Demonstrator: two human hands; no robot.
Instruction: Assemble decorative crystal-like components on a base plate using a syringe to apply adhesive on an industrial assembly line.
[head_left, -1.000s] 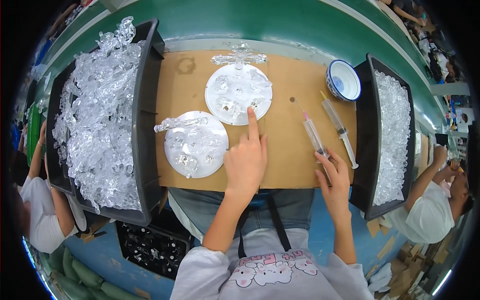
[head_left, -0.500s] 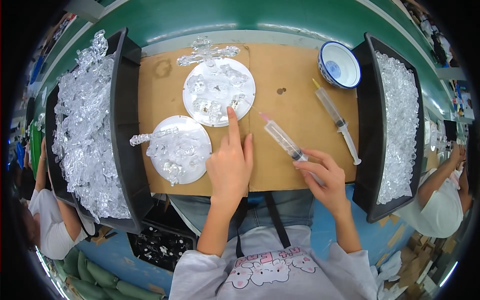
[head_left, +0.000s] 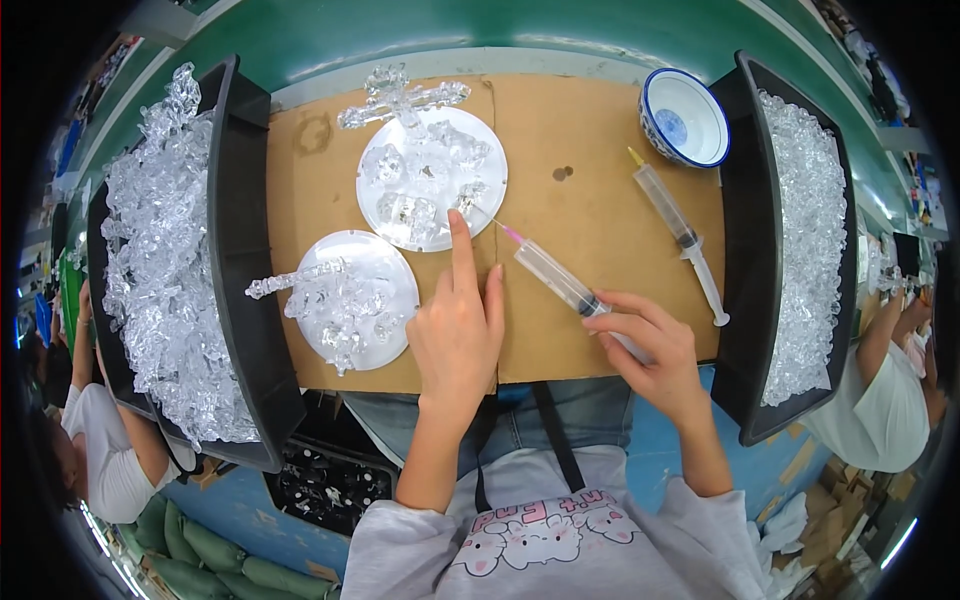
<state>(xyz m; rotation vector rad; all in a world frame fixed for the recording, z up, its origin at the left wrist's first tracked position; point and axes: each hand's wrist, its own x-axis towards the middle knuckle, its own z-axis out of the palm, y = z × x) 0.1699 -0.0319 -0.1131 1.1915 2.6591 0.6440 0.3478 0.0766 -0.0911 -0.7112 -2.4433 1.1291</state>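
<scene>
Item: syringe with pink needle hub (head_left: pixel 555 278), centre right of the frame, slanting up and left; its needle points at the clear pieces on the upper disc, contact too fine to tell.

Right hand (head_left: pixel 655 350): grip pinching that syringe by its rear part between thumb and fingers.

Left hand (head_left: pixel 455 340): centre of the frame; grip spread, index finger extended to the lower edge of the upper disc, thumb apart, remaining fingers curled.

White disc, upper (head_left: pixel 496 165): upper centre; bears clear faceted pieces (head_left: pixel 408 213), with a clear cross-shaped piece (head_left: pixel 400 100) at its top edge.

White disc, lower (head_left: pixel 392 350): left of centre; similar pieces, one clear rod (head_left: pixel 268 286) overhanging its left side.

Second syringe, yellow-tipped (head_left: pixel 672 212): right, lying on the cardboard-covered table (head_left: pixel 590 220).

Bowl, blue and white (head_left: pixel 690 115): upper right.

Black bins, left (head_left: pixel 240 260) and right (head_left: pixel 755 200): filled with clear parts.
</scene>
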